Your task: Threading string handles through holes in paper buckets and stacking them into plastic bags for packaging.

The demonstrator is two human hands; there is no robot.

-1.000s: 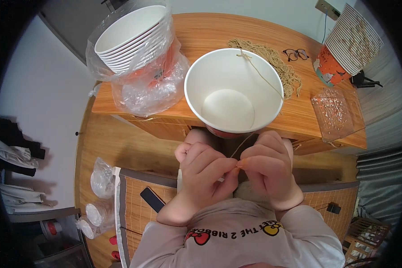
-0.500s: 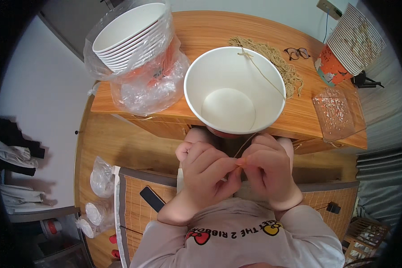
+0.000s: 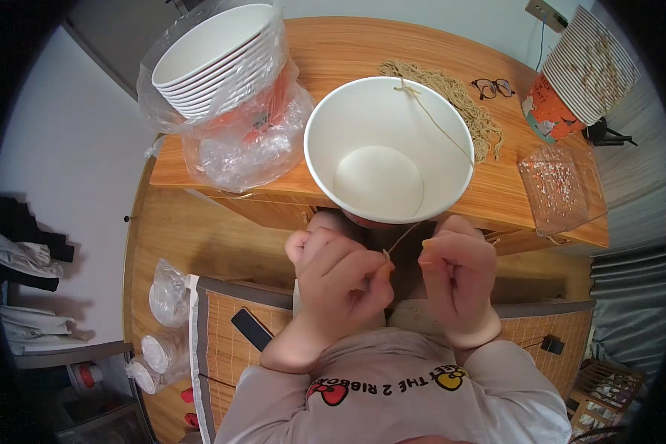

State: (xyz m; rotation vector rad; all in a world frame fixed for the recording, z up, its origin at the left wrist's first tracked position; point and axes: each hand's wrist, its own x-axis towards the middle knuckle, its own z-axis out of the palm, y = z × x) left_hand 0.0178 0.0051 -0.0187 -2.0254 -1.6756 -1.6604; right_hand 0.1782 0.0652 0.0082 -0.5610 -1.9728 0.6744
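A large white paper bowl (image 3: 389,148) sits just above my hands, in front of the wooden table edge. A thin tan string (image 3: 436,122) is knotted at its far rim, crosses the bowl and drops over the near rim. My left hand (image 3: 340,277) pinches the string's end between thumb and finger. My right hand (image 3: 455,277) is curled beside it, fingertips a short gap from the left hand, and I cannot tell if it touches the string.
A stack of white bowls in a clear plastic bag (image 3: 222,66) stands at the table's left. A bundle of tan strings (image 3: 459,103), eyeglasses (image 3: 492,87), a striped orange cup stack (image 3: 581,70) and a clear bag (image 3: 559,185) lie to the right. A dark phone (image 3: 251,329) rests lower left.
My hands were pressed together on the string below the bowl; now they have drawn slightly apart, with the left still pinching the string.
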